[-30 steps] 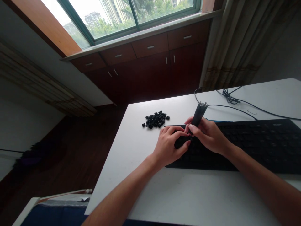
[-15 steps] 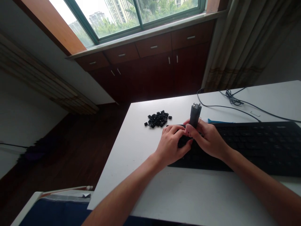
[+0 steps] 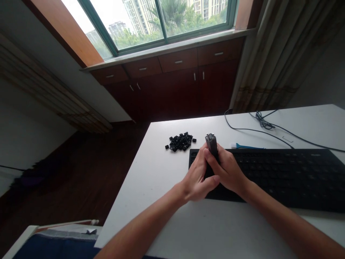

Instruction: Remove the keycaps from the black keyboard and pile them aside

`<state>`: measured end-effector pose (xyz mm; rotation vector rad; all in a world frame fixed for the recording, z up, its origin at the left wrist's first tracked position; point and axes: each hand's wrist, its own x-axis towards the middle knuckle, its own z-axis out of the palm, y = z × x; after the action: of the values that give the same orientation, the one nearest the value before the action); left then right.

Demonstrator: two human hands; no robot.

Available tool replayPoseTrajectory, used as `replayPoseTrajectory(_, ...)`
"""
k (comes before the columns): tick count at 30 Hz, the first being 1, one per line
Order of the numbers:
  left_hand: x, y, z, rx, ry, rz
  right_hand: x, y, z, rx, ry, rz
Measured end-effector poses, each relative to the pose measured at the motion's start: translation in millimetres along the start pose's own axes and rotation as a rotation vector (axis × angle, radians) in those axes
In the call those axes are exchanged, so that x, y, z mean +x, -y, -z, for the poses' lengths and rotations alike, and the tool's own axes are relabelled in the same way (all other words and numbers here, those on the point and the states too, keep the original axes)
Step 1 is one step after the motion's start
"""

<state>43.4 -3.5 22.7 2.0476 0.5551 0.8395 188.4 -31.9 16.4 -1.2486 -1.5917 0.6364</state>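
Two bare hands, left hand and right hand, close together, touching, over the near left corner of a black keyboard. Right fingers clamp one dark tool, a slim square-sided bar, standing nearly upright, slightly tilted, with a metal-looking tip at its far end. Its lower part is hidden in the hands. Left hand curls against the tool's lower part; whether it clamps there, cannot tell.

Keyboard lies on a white table; small lettering at its far right edge, too small to read. Left of the hands, just beyond the keyboard corner, a heap of small black keycaps, roughly forty, square, matte; exact count not possible. One blue brush with pale bristles lies along the keyboard's far edge. Black cable loops across the far table, coiled at one spot. Beyond: four wooden drawers under a window.
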Motion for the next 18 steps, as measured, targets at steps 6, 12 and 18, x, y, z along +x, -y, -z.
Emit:
replayPoseTrajectory(6,1.3,14.8,-1.0,-0.118,-0.138,0.180,4.5,1.4,-21.0,0.111,0.066,-0.078)
replayPoseTrajectory(12,1.9,15.2,1.3,-0.063,-0.134,0.215,17.9,2.8,-26.2,0.024,0.059,-0.167)
replayPoseTrajectory(18,-4.0,26.5,2.5,-0.129,-0.236,0.281,27.6,0.2,-31.4,0.015,0.148,-0.186)
